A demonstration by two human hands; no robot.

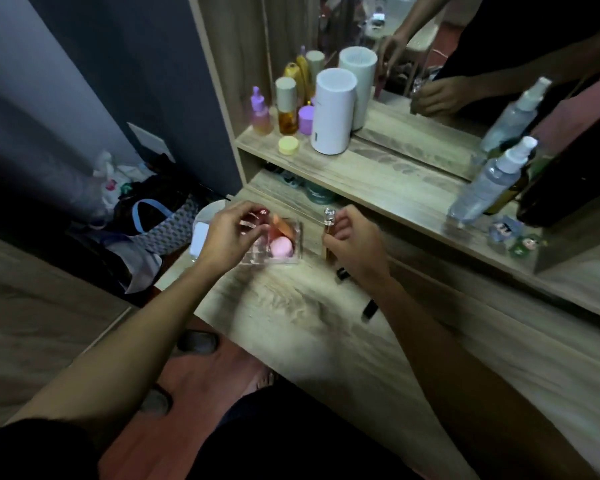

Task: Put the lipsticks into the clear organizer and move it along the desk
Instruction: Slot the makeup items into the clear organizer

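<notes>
From the head camera, your left hand (227,233) hangs over the left side of the clear organizer (291,252), fingers curled and pinched on a pink lipstick (260,216) whose tip sits above the organizer's rear-left compartments. The organizer rests on the wooden desk (291,313), near its left end. In its right compartments you can see a pink round sponge (281,245) at the front and an orange one (283,227) behind it, leaning; what fills the small left compartments is blurred under your hand.

Your right hand (352,244) is just to the right of the organizer, closed around an upright lipstick with a clear cap (328,220), the cap standing above your fingers. Two black lipsticks lie on the desk by your right wrist: one (343,273) close under the hand, the other (369,310) nearer you beside the forearm.

On the shelf (378,174) above, a white cylinder (333,112) stands with a purple dropper bottle (260,114), an amber bottle (286,107), a purple jar (306,120) and a yellow jar (288,145) to its left. A clear spray bottle (489,183) stands farther right before the mirror (465,64).
</notes>
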